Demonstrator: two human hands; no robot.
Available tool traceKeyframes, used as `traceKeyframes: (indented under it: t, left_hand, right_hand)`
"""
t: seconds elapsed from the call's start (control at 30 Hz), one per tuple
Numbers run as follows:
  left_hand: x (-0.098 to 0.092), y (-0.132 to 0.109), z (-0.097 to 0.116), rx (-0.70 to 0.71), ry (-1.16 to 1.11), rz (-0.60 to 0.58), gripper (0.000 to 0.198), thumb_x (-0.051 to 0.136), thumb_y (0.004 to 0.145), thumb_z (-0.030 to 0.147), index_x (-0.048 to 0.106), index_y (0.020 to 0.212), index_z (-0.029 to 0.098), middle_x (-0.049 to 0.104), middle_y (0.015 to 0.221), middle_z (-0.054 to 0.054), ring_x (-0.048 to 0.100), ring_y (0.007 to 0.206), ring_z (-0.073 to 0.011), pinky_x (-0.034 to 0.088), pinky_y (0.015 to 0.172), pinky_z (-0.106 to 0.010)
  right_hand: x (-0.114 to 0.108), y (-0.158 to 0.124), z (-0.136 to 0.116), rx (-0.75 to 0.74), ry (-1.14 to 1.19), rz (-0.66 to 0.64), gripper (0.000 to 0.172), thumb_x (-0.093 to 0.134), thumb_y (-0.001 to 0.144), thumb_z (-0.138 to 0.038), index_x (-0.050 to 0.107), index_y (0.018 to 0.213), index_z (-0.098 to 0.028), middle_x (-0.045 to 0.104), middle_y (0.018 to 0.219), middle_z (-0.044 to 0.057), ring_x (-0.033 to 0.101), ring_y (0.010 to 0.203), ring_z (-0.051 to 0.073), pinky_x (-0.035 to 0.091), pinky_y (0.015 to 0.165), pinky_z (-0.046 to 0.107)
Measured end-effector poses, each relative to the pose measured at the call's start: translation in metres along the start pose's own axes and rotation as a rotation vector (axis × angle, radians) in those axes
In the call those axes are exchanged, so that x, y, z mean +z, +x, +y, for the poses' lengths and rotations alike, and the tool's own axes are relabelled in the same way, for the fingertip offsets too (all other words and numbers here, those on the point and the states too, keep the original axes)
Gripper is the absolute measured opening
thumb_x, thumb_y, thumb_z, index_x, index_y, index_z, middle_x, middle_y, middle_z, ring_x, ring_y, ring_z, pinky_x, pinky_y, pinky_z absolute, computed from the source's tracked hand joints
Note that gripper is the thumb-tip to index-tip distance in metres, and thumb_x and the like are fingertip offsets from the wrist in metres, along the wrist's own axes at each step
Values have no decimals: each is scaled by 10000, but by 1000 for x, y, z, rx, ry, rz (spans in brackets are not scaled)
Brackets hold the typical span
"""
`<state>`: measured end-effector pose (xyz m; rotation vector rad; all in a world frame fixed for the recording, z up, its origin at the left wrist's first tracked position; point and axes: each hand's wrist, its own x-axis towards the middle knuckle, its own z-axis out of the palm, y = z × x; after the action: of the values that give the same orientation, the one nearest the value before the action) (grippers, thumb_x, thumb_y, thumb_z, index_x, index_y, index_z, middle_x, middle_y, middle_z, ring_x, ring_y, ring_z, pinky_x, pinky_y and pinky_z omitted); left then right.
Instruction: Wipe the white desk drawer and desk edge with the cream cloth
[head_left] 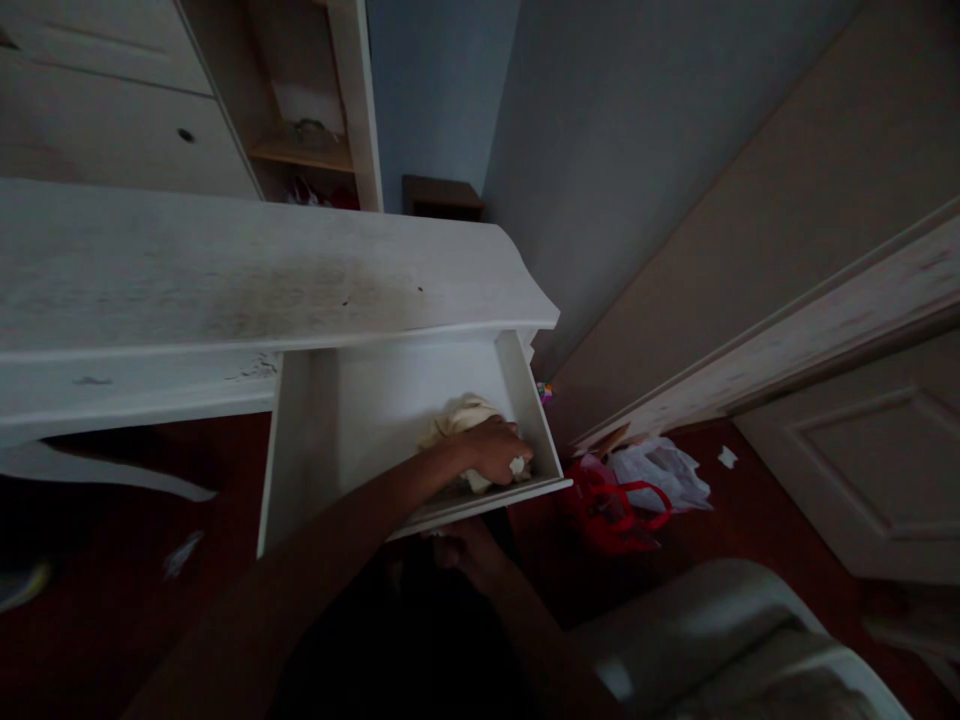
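Note:
A white drawer (pixel 420 370) is pulled out of a white desk (pixel 187 280). Reaching over its front edge, my left hand (pixel 495 452) is closed on a cream cloth (pixel 469 408) that lies bunched in the front right corner. A bit of the cloth shows between the fingers. My right hand (pixel 465 550) is just below the drawer's front edge, with fingers curled. Shadow hides what, if anything, those fingers hold.
Right of the drawer, a red bag (pixel 619 515) and a white plastic bag (pixel 664 472) lie on the dark red floor. A pale padded seat (pixel 705 610) is at lower right. Walls close in on the right; a cabinet (pixel 112 110) stands behind the desk.

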<state>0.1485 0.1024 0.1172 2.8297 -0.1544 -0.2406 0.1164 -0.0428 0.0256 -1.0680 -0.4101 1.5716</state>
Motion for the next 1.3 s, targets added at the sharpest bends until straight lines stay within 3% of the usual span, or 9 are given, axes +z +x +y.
traceKeyframes:
  t: [0.23, 0.37, 0.47, 0.7, 0.77, 0.87, 1.0, 1.1, 1.3]
  left_hand:
    - [4, -18, -6, -51, -81, -1, 325, 611, 676, 265, 694, 991, 267, 702, 941, -44, 640, 875, -217, 469, 797, -326]
    - [5, -47, -7, -127, -117, -9, 291, 593, 685, 260, 708, 952, 269, 708, 876, -37, 651, 843, -228, 476, 760, -328]
    - [7, -77, -9, -217, -147, -8, 289, 608, 676, 272, 706, 948, 273, 707, 886, -26, 649, 859, -229, 479, 784, -335]
    - [11, -157, -9, -464, -214, 44, 459, 629, 644, 211, 649, 1098, 280, 677, 1149, -32, 606, 1085, -233, 431, 965, -354]
    - [11, -178, -5, -569, -174, 39, 581, 620, 657, 186, 580, 1229, 277, 636, 1270, -60, 542, 1220, -261, 376, 1050, -420]
    - [13, -198, 3, -729, -52, 25, 713, 584, 709, 147, 425, 1396, 247, 489, 1468, -108, 342, 1414, -296, 201, 1152, -563]
    - [20, -199, 7, -841, 58, 85, 616, 569, 789, 191, 421, 1386, 235, 369, 1554, -120, 281, 1439, -334, 114, 1135, -681]
    - [21, -186, -1, -941, 99, 206, 522, 572, 834, 245, 459, 1343, 248, 444, 1499, -136, 373, 1375, -359, 145, 1100, -732]
    - [4, -170, -34, -1116, 98, 344, 443, 587, 875, 376, 502, 1280, 215, 571, 1355, -154, 493, 1249, -358, 234, 1090, -682]
  right_hand:
    - [-1, 1, -1, -2, -23, -5, 273, 734, 645, -404, 672, 710, -146, 576, 547, -36, 367, 394, 50, 260, 409, 224]
    - [-1, 2, 0, 1, -15, 3, 276, 746, 628, -406, 666, 687, -148, 521, 488, -63, 346, 379, 42, 237, 401, 212]
    - [-2, 2, 1, 21, 6, -3, 298, 771, 599, -412, 664, 699, -152, 593, 552, -40, 355, 375, 37, 228, 394, 208]
    - [-6, 2, 5, 31, -5, -43, 338, 767, 630, -455, 675, 720, -143, 561, 534, -42, 331, 383, 39, 217, 407, 220]
    - [-7, 1, 5, 41, -30, -62, 362, 761, 646, -490, 676, 715, -145, 511, 493, -56, 313, 388, 43, 211, 419, 226]
    - [-8, -2, 2, 44, -65, -76, 405, 755, 666, -536, 684, 729, -141, 449, 464, -70, 297, 406, 50, 214, 443, 237]
    - [-7, -5, 2, 20, -101, -57, 440, 763, 658, -570, 700, 740, -143, 528, 547, -24, 335, 436, 61, 239, 462, 255]
    - [-14, -1, 12, 16, -98, -57, 483, 749, 649, -626, 706, 745, -154, 471, 495, -38, 340, 433, 74, 246, 457, 256]
    - [-44, 20, 37, 82, -171, -193, 586, 689, 630, -745, 716, 756, -173, 346, 369, -66, 280, 357, 84, 215, 412, 264]
